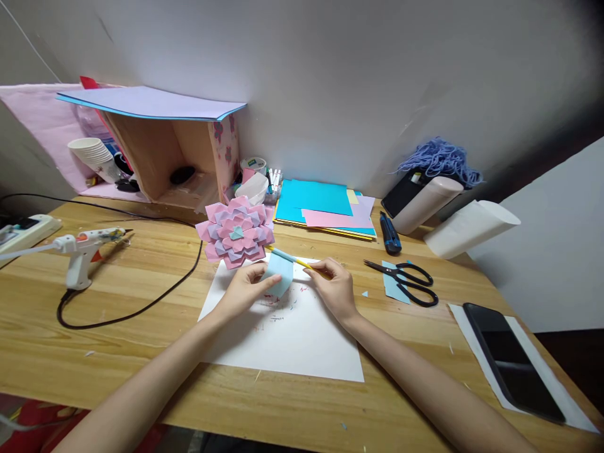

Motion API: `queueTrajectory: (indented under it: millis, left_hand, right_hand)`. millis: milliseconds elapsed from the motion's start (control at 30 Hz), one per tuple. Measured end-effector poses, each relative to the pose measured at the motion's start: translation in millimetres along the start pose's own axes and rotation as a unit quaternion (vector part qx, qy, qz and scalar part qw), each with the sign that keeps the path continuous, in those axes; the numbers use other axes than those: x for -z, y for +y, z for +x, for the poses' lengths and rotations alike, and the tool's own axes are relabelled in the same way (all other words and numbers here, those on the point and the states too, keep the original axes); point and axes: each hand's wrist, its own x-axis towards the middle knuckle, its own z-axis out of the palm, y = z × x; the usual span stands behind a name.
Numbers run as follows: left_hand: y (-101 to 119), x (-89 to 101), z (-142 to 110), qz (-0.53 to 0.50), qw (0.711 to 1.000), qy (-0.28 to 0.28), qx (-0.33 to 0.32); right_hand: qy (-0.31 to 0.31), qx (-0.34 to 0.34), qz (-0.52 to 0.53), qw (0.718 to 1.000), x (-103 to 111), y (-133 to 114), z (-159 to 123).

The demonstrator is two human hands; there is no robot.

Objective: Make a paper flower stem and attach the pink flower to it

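Observation:
My left hand [245,290] pinches a small light blue paper piece [280,274] over a white sheet [287,340] on the wooden table. A yellow pencil [302,263] is gripped by my right hand [334,288]; its far end lies under a curled edge of the blue paper, as if the paper wraps around it. Just beyond my hands lies a layered pink and purple paper flower [236,231] with a small blue centre.
Black scissors [406,280] rest on a blue scrap at the right. A utility knife [389,234], coloured paper stack [325,206], glue gun [81,248] with black cord, power strip [23,230], phone [512,360], and cardboard box [165,157] surround the work area.

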Motion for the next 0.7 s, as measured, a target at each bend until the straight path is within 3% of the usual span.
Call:
queueTrajectory:
  millis: [700]
  left_hand:
    - [11,-2.6,-3,0.026,0.999,0.019,-0.032]
  right_hand:
    - [0.000,0.017,0.000,1.000,0,-4,-4]
